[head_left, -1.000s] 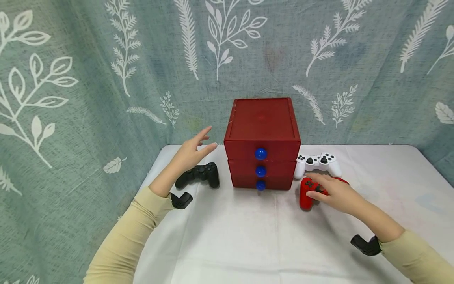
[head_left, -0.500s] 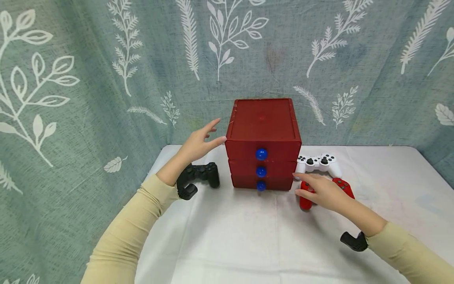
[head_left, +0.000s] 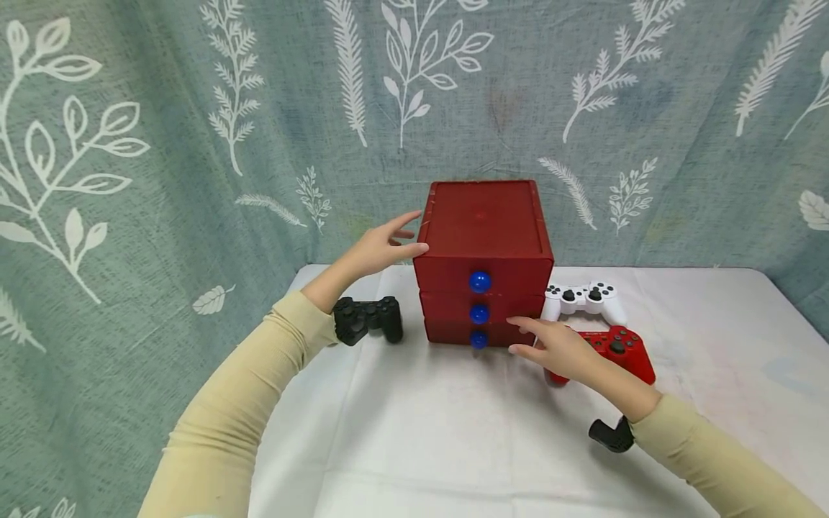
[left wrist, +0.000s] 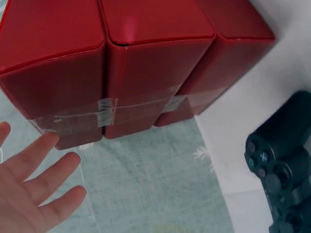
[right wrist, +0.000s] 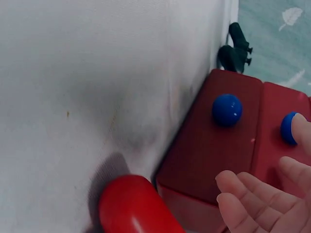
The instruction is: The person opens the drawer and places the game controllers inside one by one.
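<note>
A dark red box of stacked drawers (head_left: 482, 219) stands in the middle, with blue knobs (head_left: 479, 282) down its front. At its upper left edge is my left hand (head_left: 378, 250), fingers extended; whether they touch the box I cannot tell. In the left wrist view those fingers (left wrist: 48, 182) spread beside the box's taped side. My right hand (head_left: 562, 351) hovers before the box's lower right front, over the left part of a red game controller (head_left: 631, 352). Its fingers (right wrist: 252, 194) are loosely extended in the right wrist view, and the thumb overlaps a blue knob (right wrist: 287, 128).
A black game controller (head_left: 388, 316) lies left of the box, partly behind my left wrist. The white game controller (head_left: 586, 298) sits right of the box, behind the red one. All rest on a white-covered table (head_left: 414, 432), with a green leaf-patterned curtain (head_left: 272, 129) behind.
My left hand has moved right and up to the box's top left edge. The right hand has moved left from above the red controller toward the drawer fronts, uncovering more of that controller.
</note>
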Tool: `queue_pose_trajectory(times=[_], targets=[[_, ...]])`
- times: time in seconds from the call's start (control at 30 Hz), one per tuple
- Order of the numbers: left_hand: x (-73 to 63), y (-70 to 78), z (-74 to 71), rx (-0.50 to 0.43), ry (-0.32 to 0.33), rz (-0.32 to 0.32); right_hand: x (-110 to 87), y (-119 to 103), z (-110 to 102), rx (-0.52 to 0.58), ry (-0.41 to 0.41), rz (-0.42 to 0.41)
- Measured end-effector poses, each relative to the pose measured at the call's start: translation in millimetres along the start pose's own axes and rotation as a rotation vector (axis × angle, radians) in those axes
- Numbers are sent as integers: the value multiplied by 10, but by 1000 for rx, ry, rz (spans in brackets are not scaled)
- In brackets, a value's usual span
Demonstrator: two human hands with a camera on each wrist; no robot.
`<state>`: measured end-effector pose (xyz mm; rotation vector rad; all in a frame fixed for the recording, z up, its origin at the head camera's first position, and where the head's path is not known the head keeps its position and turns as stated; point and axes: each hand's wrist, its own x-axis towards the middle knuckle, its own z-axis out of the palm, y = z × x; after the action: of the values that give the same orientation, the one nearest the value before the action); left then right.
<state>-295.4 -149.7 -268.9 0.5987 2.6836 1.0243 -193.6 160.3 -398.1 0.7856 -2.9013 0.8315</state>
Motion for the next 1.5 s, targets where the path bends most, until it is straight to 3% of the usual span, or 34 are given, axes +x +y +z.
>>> queue_pose_trajectory(times=[0.3, 0.73, 0.9, 1.17, 1.5], targets=[[142, -74, 29, -179, -30, 12, 85, -29, 149, 14, 8, 18], [177, -103, 57, -196, -103, 34, 188, -7, 351, 209, 12, 13], [184, -159, 56, -206, -129, 41, 253, -10, 441, 274, -36, 61], [234, -183, 47, -216, -161, 32, 329, -36, 527, 287, -3, 22], [231, -195, 69, -216, -170, 52, 416, -75, 616, 302, 67, 119]])
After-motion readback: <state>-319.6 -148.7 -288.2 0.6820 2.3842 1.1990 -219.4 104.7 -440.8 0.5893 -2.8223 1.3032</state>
